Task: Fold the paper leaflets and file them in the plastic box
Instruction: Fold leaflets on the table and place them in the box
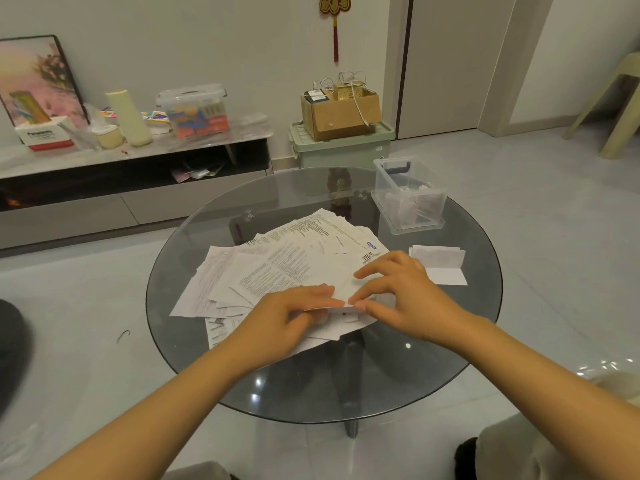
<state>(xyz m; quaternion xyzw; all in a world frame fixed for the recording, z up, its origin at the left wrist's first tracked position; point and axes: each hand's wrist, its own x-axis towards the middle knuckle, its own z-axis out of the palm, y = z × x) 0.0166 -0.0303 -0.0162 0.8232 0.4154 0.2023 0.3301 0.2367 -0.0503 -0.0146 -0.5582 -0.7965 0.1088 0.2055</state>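
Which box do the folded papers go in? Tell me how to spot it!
Find the round glass table in the middle of the room. At its far right edge, beyond the loose leaflets, stands a small clear plastic box. It has no lid on and already holds some folded papers, unlike the lidded clear box full of colourful things on the low shelf.

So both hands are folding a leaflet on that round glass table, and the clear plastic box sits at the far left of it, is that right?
Not quite: the clear plastic box sits at the far right of the round glass table, not the far left. The head view shows it beyond the right hand. The rest holds: the left hand and right hand are both working a leaflet on top of the paper pile.
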